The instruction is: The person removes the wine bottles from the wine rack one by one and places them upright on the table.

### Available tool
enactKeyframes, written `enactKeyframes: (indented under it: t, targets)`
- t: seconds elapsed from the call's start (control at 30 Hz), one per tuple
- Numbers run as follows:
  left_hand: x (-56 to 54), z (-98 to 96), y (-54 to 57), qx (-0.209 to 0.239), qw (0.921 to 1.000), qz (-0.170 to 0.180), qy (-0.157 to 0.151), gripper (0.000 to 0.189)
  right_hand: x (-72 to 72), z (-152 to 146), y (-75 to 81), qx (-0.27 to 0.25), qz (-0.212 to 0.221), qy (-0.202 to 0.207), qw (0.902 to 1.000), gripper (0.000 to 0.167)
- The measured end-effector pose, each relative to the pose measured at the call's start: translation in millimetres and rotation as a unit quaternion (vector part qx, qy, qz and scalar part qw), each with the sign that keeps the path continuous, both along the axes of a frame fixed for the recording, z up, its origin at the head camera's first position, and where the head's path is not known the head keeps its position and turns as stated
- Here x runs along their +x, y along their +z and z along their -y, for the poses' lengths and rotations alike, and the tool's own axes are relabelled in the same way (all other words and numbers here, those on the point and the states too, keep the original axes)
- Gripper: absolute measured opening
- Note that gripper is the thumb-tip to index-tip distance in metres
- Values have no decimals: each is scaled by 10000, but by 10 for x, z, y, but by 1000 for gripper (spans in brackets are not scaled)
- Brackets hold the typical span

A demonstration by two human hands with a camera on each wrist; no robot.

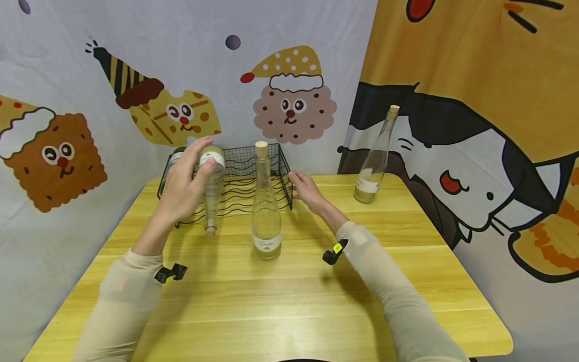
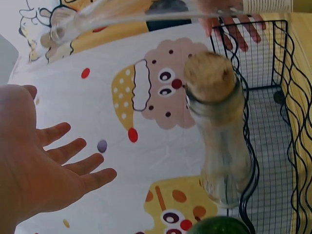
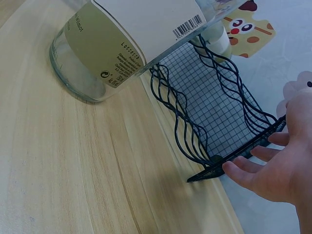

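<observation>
A clear bottle with a cork stopper [image 1: 210,232] lies in the black wire rack [image 1: 246,172], its neck toward the near side. My left hand [image 1: 183,186] hovers just left of this bottle, fingers extended; the left wrist view shows its fingers [image 2: 68,151] spread and apart from the glass. My right hand [image 1: 309,192] is at the rack's right end, with fingers [image 3: 241,173] stretched out against the wire side. In front of the rack, a corked clear bottle [image 1: 267,216] stands upright between my hands. Partly hidden behind my left hand, a green bottle [image 1: 174,158] sits at the rack's left end.
Another corked bottle [image 1: 373,171] stands at the back right of the wooden table [image 1: 289,311]. Close behind the rack hangs a white cloth [image 1: 181,50] printed with cartoon figures. The table's right edge runs beyond my right forearm.
</observation>
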State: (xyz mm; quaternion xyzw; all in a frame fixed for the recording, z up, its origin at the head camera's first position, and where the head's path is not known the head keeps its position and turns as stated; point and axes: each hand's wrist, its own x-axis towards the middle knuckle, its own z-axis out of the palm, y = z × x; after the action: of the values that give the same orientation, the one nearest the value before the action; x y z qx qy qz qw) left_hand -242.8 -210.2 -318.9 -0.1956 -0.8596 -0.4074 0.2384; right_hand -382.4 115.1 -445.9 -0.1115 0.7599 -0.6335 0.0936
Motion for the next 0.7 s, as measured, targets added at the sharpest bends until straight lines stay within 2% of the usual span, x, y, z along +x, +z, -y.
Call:
enactKeyframes:
  t: [0.27,0.7]
  targets:
    - [-22,187,-17,213,9996,143,95,59,15,3,12,5,10,3,10000,67]
    - [-76,463,-121,114,9975,540,444,62,25,-8,6,7,-56,63,10000,67]
